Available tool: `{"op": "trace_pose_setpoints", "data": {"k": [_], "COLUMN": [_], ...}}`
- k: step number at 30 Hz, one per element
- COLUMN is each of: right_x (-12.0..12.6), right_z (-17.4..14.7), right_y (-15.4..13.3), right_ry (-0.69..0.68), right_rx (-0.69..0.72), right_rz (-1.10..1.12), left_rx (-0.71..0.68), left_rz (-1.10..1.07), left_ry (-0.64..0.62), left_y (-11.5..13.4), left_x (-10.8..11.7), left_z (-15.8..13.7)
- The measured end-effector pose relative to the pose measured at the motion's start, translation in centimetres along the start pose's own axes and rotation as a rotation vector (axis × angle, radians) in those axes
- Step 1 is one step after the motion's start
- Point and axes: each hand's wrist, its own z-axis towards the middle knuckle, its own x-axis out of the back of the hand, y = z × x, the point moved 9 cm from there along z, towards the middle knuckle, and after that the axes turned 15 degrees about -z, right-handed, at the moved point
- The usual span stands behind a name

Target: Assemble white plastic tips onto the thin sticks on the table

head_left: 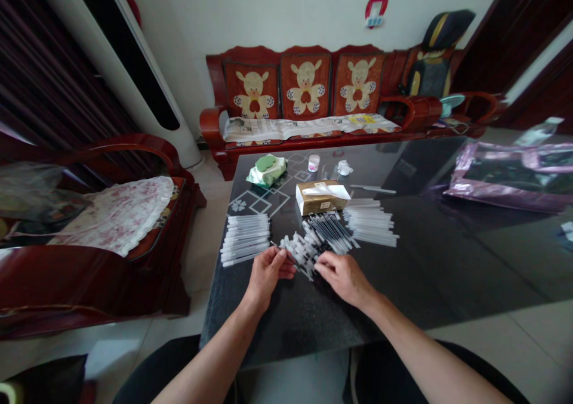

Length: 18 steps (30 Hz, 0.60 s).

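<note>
My left hand (268, 273) is closed at thumb and forefinger on a thin pen part, its small dark end just showing above the fingertips. At the right edge of a loose pile of small whitish pen pieces (301, 250), my right hand (341, 274) has its fingers pinched together; what they hold, if anything, is hidden. Slim dark pen refills (329, 231) with pale ends lie just behind the pile. To the left is a row of white pen barrels (245, 238), and more whitish tubes (369, 222) are stacked to the right.
Behind the pen parts on the dark glossy table (403, 284) stand a gold tissue box (320, 204), a green wipes pack (267, 171) and a small white jar (314, 163). A crumpled tissue (344, 167) lies nearby. A pinkish plastic bag (510, 177) rests at the right.
</note>
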Motion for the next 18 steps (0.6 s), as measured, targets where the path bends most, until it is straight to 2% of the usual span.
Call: {"op": "trace_pose_setpoints", "data": {"k": [3,6,12,18], "right_x": [1.1,0.9,-0.1,0.0], "right_z": [0.6,1.0,1.3,1.0], "right_y": [4.9,7.6,5.9,6.2], "right_ry": [0.052,0.007,-0.059,-0.094], "right_rx": [-0.219,-0.303,-0.211,-0.219], "right_rz": [-0.149,-0.305,-0.340,-0.305], "left_rx": [-0.001,0.006,0.028,0.013], "left_rz": [-0.031,-0.067,-0.093,-0.126], "left_ry": [0.025,0.031,0.030,0.045], "left_y": [0.1,0.0,-0.2,0.1], "left_x": [0.3,0.4,0.6,0.9], "left_z": [0.2,0.2,0.2,0.3]}}
